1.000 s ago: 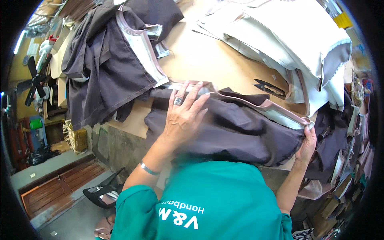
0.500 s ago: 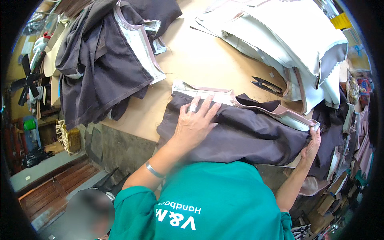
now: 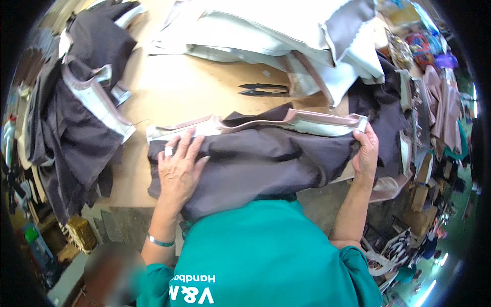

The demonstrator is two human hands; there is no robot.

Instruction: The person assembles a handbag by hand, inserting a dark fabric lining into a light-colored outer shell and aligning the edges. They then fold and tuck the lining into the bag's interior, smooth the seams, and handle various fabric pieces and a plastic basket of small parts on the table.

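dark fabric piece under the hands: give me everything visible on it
The dark fabric piece is a brownish-grey cloth, folded and lying flat across the near edge of the tan worktable. A pale pinkish-cream band runs along its far edge, slightly raised and wavy. The surface shows soft wrinkles; its near side hangs over the table edge. The left hand presses flat on its left part, fingers spread. The right hand grips its right end at the band's corner. Black snips lie beyond it, apart.

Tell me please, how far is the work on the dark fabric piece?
Done: the dark fabric piece lies spread on the table. In hand: the left hand presses it flat, and the right hand grips its pale-trimmed end. Left: another dark pile lies at the left; the scissors lie untouched.
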